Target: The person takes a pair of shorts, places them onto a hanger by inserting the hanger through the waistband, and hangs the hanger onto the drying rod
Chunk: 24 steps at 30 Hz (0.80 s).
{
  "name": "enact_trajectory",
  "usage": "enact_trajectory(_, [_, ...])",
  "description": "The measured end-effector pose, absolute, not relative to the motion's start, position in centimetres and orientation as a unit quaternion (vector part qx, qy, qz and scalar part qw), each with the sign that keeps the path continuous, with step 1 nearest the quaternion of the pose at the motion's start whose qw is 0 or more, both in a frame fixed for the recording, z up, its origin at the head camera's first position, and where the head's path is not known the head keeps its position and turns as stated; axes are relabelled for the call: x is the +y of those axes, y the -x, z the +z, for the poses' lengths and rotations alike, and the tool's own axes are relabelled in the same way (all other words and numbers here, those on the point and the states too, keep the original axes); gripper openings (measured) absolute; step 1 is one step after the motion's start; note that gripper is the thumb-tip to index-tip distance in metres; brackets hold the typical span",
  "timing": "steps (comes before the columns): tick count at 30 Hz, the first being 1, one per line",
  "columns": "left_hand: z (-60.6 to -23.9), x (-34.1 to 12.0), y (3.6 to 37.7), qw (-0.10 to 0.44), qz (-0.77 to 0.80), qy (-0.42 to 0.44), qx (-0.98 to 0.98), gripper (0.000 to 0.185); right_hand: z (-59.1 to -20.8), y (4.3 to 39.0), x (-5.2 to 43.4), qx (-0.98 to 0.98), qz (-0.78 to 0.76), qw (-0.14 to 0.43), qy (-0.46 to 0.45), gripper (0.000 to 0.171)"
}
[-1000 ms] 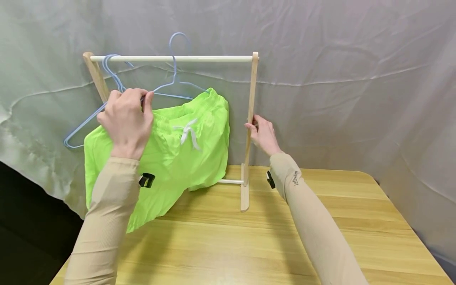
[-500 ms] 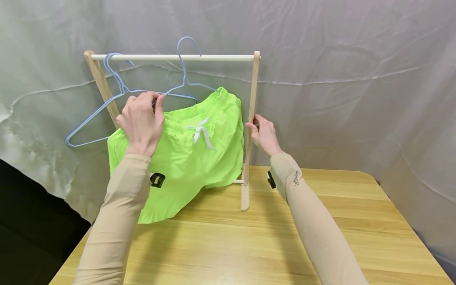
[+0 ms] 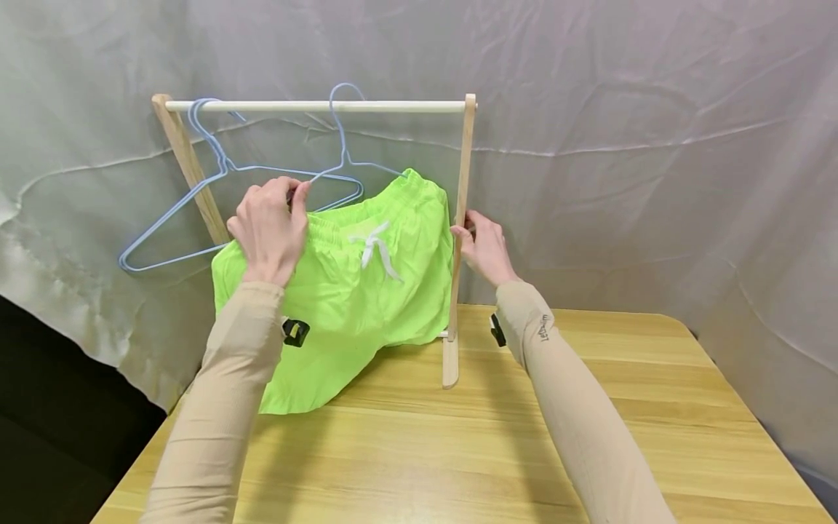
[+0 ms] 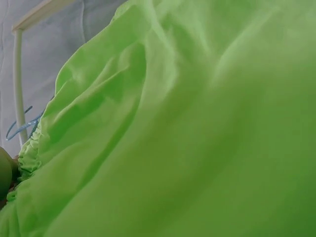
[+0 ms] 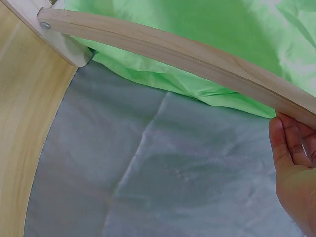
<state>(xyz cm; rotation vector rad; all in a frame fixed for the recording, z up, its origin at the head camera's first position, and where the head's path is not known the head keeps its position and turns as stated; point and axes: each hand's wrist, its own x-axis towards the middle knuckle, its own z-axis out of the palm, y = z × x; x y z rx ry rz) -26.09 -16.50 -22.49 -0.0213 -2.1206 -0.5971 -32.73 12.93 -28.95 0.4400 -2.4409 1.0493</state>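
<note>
Grey backdrop behind wooden rack (image 3: 460, 218). Right hand (image 3: 484, 247) grips its post; left hand (image 3: 268, 229) pinches blue hanger (image 3: 340, 156) bearing green shorts (image 3: 353, 291), which fill the left wrist view.

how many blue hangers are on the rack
2. One empty hanger hooks over the left end of the rail. The second hanger, hooked mid-rail, carries the green shorts, pinched by the left hand. None seem hidden behind the shorts.

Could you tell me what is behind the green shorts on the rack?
Behind the shorts hangs grey cloth. The rack's left post disappears behind them, so its foot is hidden, as is most of the low crossbar.
</note>
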Motion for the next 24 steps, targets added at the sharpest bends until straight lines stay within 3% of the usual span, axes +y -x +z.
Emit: enact_trajectory(24, [-24.2, -16.5, 26.2, 0.409, -0.244, 0.006, -0.879, 0.035, -28.8, 32.6, 13.5, -0.87, 0.421, 0.204, -0.152, 0.034])
